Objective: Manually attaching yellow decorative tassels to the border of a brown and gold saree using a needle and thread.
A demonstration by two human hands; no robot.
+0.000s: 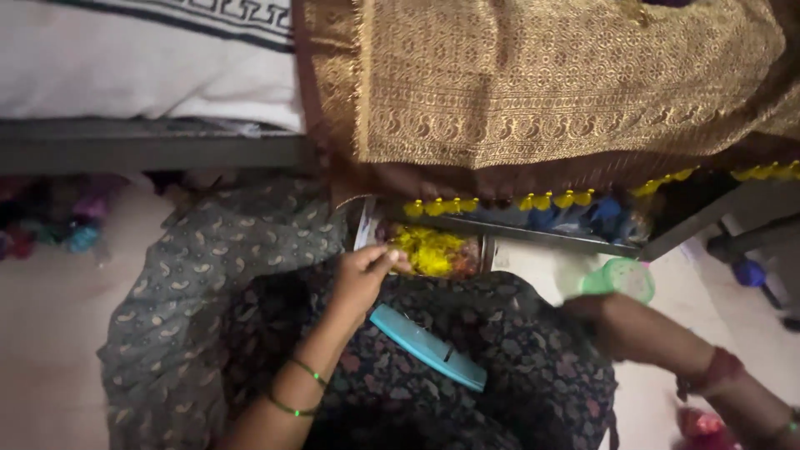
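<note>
Thread in yellow fills the clear container (437,252) that rests at the edge of my lap, right under the tasselled hem of the gold brocade cloth (550,83), so the tassels (500,202) and the supply sit close together. My left hand (362,279) reaches to the container's left side, thumb and fingers pinched together at its rim, seemingly on a strand, though I cannot make that out. A flat teal case (429,347) lies on my lap just below the container, within easy reach. My right hand (621,325) is blurred, well to the right of the container beside a green lidded tub (621,279); I cannot tell its grip.
</note>
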